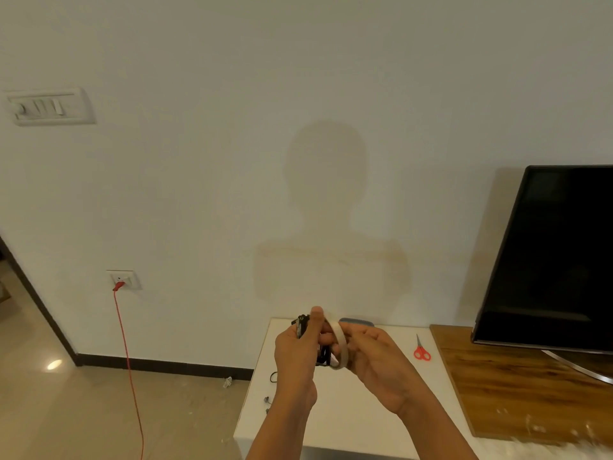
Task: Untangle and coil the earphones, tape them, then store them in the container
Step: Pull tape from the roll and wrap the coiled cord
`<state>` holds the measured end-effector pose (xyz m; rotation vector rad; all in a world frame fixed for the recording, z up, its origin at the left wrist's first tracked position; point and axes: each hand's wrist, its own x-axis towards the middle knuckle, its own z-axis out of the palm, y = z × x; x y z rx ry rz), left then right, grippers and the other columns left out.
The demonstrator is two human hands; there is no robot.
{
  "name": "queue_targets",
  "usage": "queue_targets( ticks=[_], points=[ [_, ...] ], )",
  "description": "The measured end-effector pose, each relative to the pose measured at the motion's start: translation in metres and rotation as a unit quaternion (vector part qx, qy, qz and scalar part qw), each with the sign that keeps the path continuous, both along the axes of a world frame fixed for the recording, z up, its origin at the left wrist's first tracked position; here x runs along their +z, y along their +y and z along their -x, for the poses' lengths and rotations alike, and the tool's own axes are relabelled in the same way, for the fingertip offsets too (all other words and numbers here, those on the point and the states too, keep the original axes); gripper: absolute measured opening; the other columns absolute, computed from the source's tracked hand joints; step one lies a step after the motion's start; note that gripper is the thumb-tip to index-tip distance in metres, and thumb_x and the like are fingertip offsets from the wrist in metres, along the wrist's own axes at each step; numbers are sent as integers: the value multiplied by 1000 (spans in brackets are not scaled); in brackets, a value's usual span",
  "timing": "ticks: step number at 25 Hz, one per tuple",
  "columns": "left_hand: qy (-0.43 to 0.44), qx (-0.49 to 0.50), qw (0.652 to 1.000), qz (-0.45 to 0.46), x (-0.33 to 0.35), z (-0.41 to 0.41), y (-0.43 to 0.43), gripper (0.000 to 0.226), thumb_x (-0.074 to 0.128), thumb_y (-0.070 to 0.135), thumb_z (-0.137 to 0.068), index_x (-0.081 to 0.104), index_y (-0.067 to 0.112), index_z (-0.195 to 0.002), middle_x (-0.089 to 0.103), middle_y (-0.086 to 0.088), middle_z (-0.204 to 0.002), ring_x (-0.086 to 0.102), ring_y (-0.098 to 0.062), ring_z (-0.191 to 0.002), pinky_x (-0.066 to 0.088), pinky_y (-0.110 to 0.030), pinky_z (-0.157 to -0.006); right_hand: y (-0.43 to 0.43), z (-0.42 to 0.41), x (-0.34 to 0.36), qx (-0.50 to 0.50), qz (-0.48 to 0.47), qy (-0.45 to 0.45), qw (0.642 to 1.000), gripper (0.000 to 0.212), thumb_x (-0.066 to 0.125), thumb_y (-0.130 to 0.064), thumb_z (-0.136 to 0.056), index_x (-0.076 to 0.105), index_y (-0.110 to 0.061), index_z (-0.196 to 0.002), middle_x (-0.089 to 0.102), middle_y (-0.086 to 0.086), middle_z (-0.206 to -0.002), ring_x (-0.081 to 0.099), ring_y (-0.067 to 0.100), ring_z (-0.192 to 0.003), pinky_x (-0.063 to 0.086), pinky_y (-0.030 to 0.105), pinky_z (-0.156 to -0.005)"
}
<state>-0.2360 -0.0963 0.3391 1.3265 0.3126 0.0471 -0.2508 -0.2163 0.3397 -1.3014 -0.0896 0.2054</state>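
Beige masking-tape roll (340, 343) in the right hand (381, 370), black coiled earphones (313, 340) pinched in the left hand (298, 356), both above the white tabletop (365, 419).
Best keep the coil tight while wrapping; left fingers (315, 322) clamp it, right fingers curl round the roll. No readable writing.

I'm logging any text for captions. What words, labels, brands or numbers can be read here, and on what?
None can be read.
Television: screen dark, no brand visible.
Switch panel: no legible markings.
Wall socket: too small to tell.
Scissors: no print visible.
Tape roll and coiled earphones in the hands: no print visible.
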Motion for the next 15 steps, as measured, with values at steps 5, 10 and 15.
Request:
queue_targets(
  ticks=[5,10,15],
  points=[
    [-112,23,988,-105,-1,6,11,17,70,28,-85,72,12,-81,51,13,-46,47,-3,-50,40,-15,-53,-15,-5,1,-20,81,-19,996,37,44,6,-93,63,-10,-121,73,4,-108,66,24,-105,48,39,-97],
    [-177,-34,970,-163,-8,15,8,10,72,19,-83,73,24,-91,71,7,-61,66,-5,-59,47,-9,-58,-13,0,4,-40,195,-68,978,31,52,-5,-95,62,-15,-122,75,-1,-102,71,13,-95,56,25,-83],
    [-188,-39,965,-180,-14,17,8,4,73,24,-82,75,23,-78,71,0,-62,56,-8,-57,45,-15,-59,-9,4,4,-72,254,-92,960,37,62,-14,-90,60,-12,-127,72,-16,-92,68,-4,-88,53,13,-76]
  ],
)
